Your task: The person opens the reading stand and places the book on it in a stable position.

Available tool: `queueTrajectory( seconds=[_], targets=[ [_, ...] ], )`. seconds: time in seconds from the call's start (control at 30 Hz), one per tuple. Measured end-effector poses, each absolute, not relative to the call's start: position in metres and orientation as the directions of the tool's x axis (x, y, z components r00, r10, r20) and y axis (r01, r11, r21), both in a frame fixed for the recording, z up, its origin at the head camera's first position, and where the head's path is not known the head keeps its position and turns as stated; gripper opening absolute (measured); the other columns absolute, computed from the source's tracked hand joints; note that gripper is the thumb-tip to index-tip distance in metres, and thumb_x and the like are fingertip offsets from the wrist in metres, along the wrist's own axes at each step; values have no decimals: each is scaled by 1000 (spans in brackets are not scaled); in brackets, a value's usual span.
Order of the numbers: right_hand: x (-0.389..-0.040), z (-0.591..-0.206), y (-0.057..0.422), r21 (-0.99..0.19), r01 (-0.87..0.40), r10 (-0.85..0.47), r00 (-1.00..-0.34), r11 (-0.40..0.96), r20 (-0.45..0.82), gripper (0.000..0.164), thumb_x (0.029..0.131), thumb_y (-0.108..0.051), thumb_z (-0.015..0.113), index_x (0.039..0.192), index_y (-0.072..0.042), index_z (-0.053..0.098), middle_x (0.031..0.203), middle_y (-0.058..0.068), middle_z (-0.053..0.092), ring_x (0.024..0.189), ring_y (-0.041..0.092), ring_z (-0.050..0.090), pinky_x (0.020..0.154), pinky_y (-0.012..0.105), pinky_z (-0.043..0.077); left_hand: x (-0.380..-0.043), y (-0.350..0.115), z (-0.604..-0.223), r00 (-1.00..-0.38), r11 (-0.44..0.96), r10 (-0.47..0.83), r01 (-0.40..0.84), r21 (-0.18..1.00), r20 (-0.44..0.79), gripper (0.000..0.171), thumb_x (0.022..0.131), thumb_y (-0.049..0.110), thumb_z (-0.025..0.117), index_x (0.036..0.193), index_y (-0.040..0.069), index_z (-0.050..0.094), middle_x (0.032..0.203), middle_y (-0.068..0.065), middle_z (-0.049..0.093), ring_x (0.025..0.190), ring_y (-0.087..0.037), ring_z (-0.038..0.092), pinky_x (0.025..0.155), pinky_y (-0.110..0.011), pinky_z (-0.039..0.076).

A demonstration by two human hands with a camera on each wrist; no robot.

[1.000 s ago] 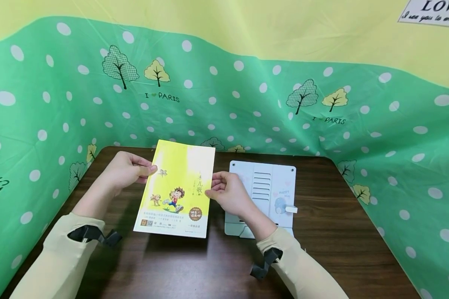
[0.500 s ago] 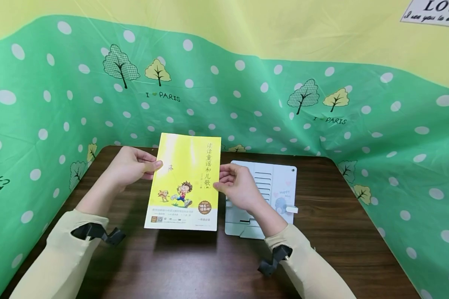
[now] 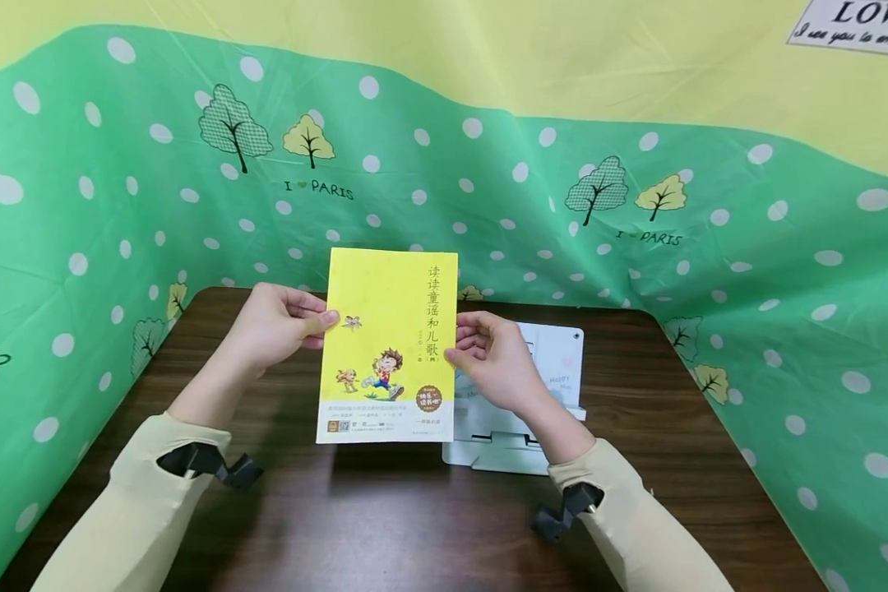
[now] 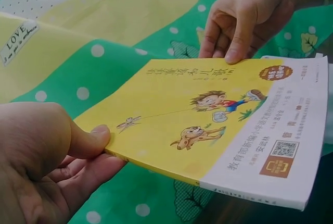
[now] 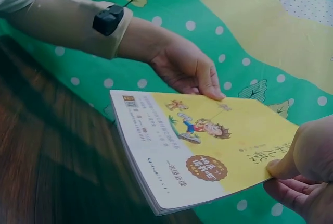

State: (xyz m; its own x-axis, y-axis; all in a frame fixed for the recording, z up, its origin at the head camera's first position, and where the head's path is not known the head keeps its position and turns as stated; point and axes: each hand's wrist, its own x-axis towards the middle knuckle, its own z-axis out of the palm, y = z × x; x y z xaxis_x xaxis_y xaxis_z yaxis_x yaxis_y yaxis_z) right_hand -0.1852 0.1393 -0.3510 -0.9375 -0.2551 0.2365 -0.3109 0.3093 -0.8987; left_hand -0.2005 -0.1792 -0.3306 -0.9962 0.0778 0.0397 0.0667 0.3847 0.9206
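Observation:
Both hands hold a thin yellow book (image 3: 385, 345) above the table, its front cover facing me and a cartoon boy and dog on it. My left hand (image 3: 279, 325) pinches the left edge between thumb and fingers, thumb on the cover. Along the opposite edge, my right hand (image 3: 499, 362) grips it the same way, as the right wrist view also shows with the book (image 5: 171, 156) tilted. Behind the right hand lies a pale blue book stand (image 3: 558, 353) with slots and a ledge, partly hidden by that hand and the book.
The dark wooden table (image 3: 659, 460) carries the stand. A green and yellow cloth (image 3: 414, 164) with white dots and trees hangs around its back and sides. Black wrist mounts (image 3: 210, 464) sit on both sleeves.
Both hands have carried the book right and upward, and its tilt has straightened. It now covers part of the stand's left side. Neither hand has let go.

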Motion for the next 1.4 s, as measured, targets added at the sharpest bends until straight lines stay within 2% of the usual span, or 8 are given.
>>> queueTrajectory(
  seconds=[0.17, 0.4, 0.73, 1.07, 1.2, 1.4],
  targets=[
    [-184, -346, 149, -876, -350, -248, -928, 332, 277, 41, 90, 12, 76, 129, 10, 63, 106, 18, 66, 92, 29, 66, 80, 27, 60, -200, -170, -327, -993, 367, 82, 114, 923, 90, 28, 96, 15, 82, 106, -10, 75, 93, -20, 77, 78, -29, 76, 70, -38, 64],
    [-182, -339, 161, -840, -388, -239, -918, 380, 316, 43, 89, 12, 79, 128, 8, 64, 105, 17, 66, 91, 28, 66, 80, 27, 60, -201, -157, -323, -991, 349, 84, 124, 929, 100, 24, 95, 13, 82, 106, -8, 75, 93, -19, 77, 78, -27, 77, 68, -36, 64],
    [-179, -333, 180, -809, -387, -206, -922, 442, 328, 45, 88, 10, 81, 129, 6, 64, 107, 16, 67, 91, 27, 67, 81, 26, 60, -206, -136, -320, -980, 345, 115, 196, 918, 166, 24, 93, 11, 84, 106, -8, 76, 93, -18, 77, 78, -26, 77, 67, -34, 64],
    [-180, -333, 196, -745, -414, -172, -907, 523, 384, 46, 89, 10, 80, 132, 8, 64, 105, 15, 68, 91, 26, 67, 80, 24, 59, -210, -115, -319, -973, 353, 122, 227, 908, 196, 20, 93, 11, 84, 104, -4, 76, 91, -14, 77, 76, -28, 77, 66, -33, 64],
    [-179, -334, 203, -743, -416, -157, -905, 524, 396, 46, 89, 11, 79, 132, 8, 64, 105, 15, 67, 90, 26, 68, 80, 21, 59, -213, -107, -321, -971, 347, 125, 235, 908, 204, 19, 93, 11, 84, 103, -4, 76, 90, -14, 77, 76, -29, 77, 66, -34, 64],
    [-180, -333, 214, -745, -436, -144, -894, 505, 425, 43, 87, 13, 80, 127, 8, 66, 102, 15, 68, 89, 27, 68, 78, 20, 58, -216, -95, -322, -967, 343, 120, 251, 905, 223, 19, 93, 10, 84, 103, -3, 76, 90, -12, 76, 73, -25, 75, 65, -33, 64]
  ],
)
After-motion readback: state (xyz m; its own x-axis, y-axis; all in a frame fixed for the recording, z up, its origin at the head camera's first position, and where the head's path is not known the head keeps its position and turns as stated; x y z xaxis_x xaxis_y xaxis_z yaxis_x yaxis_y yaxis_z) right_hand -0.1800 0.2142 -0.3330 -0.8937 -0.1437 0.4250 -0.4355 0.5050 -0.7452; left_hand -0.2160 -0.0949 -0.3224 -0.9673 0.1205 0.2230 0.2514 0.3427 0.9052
